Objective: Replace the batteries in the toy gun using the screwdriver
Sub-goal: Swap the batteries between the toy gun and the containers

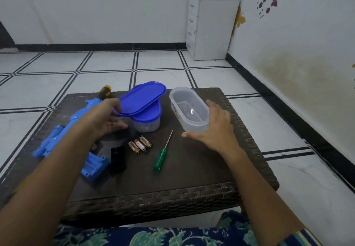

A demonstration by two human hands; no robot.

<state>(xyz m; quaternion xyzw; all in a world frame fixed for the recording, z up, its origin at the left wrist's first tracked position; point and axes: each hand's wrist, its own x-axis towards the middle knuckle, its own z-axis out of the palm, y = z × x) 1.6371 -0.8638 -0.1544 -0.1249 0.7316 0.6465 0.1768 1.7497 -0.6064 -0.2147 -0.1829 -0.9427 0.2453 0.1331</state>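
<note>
A blue toy gun [55, 140] lies along the left side of the dark woven table [192, 169], its battery compartment [94, 167] open, with a black cover [118, 158] beside it. Three batteries [140, 144] lie together at the table's middle. To their right lies a green-handled screwdriver [162, 155]. My left hand [108, 119] pinches a blue lid [142, 98], held tilted above a closed blue-lidded container [147, 122]. My right hand [213, 128] curls around the near end of an open, clear container [189, 109].
Beyond the table lies white tiled floor with black lines. A white drawer unit [210, 27] stands in the far corner by the wall on the right. My floral-clothed lap [153, 235] sits at the table's near edge.
</note>
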